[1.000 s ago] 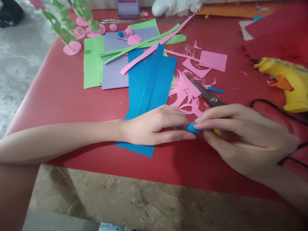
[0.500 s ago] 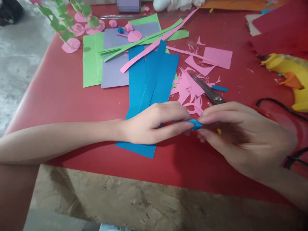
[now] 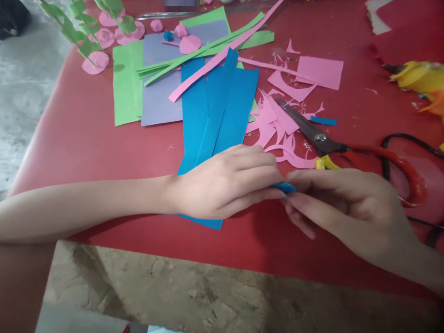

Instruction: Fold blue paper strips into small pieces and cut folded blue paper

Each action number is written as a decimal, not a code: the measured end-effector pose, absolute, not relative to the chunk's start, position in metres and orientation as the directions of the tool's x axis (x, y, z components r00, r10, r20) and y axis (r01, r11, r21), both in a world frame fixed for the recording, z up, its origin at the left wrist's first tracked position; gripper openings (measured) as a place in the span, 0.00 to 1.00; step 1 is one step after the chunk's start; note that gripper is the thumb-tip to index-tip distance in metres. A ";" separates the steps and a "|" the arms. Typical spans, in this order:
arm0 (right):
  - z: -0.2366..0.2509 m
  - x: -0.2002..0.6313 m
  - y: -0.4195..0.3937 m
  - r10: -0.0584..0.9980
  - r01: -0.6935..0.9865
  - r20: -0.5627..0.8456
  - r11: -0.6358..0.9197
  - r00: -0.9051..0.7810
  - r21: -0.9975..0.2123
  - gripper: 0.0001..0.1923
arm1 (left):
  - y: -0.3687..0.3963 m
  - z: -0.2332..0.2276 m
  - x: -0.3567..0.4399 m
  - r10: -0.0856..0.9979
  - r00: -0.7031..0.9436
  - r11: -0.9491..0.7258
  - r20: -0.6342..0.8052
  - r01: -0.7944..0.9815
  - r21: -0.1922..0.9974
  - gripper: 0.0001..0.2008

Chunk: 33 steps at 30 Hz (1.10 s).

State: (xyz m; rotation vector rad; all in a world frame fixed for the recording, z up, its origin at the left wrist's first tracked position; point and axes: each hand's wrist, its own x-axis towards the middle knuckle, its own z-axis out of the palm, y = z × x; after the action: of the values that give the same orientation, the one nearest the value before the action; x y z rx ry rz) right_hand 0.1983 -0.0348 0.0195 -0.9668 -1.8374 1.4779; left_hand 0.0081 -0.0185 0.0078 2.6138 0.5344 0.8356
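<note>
The left hand and the right hand meet fingertip to fingertip above the red table, both pinched closed on a small blue paper piece, which is held between them just clear of the table surface (only its upper edge shows between the fingers). The left forearm lies across the near edge of the table, and the left hand rests over the lower end of the blue paper strips. Beside these strips lie a lavender sheet and a green sheet, with green strips and a long pink strip laid across them. Pink offcuts are scattered just beyond the hands, partly under the blades of the red-handled scissors. A yellow glue gun sits at the far right, well apart from the hands. No container is visible on the table
</note>
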 end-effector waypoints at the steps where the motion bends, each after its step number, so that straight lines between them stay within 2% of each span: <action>1: 0.021 0.198 -0.035 0.778 0.196 -0.121 0.003 -0.617 -0.981 0.11 | -0.020 0.008 0.008 0.435 0.758 -0.887 0.487 0.268 0.376 0.13; 3: 0.022 0.199 -0.036 0.658 0.208 -0.321 -0.246 -0.681 -0.947 0.14 | -0.022 0.007 0.008 0.405 0.768 -0.912 0.496 0.299 0.281 0.14; 5: 0.022 0.201 -0.035 0.578 0.183 -0.383 -0.374 -0.720 -0.909 0.15 | -0.023 0.005 0.008 0.369 0.780 -0.930 0.506 0.304 0.209 0.13; 8: 0.020 0.203 -0.033 0.516 0.143 -0.409 -0.479 -0.752 -0.866 0.14 | -0.023 0.002 0.008 0.329 0.779 -0.943 0.534 0.302 0.140 0.10; 13: 0.017 0.205 -0.032 0.480 0.134 -0.452 -0.560 -0.752 -0.818 0.14 | -0.022 0.000 0.006 0.303 0.802 -0.945 0.515 0.324 0.052 0.08; 17: 0.015 0.205 -0.030 0.475 0.134 -0.447 -0.557 -0.758 -0.819 0.13 | -0.023 0.000 0.006 0.307 0.831 -0.939 0.464 0.345 0.003 0.09; 25: 0.013 0.209 -0.027 0.481 0.141 -0.363 -0.436 -0.798 -0.889 0.12 | -0.023 0.001 0.007 0.286 0.858 -0.941 0.427 0.335 -0.043 0.09; 29: 0.014 0.209 -0.025 0.464 0.201 -0.382 -0.394 -0.799 -0.897 0.15 | -0.023 0.002 0.007 0.258 0.880 -0.939 0.398 0.326 -0.112 0.10; 33: 0.016 0.206 -0.023 0.495 0.224 -0.351 -0.298 -0.795 -0.928 0.19 | -0.024 0.005 0.008 0.240 0.893 -0.932 0.381 0.322 -0.165 0.12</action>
State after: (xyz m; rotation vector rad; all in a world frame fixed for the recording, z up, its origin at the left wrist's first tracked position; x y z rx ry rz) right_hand 0.2064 -0.0228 0.0164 -0.9131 -1.7392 2.2135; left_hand 0.0079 -0.0241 0.0049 3.2747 0.4929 0.6115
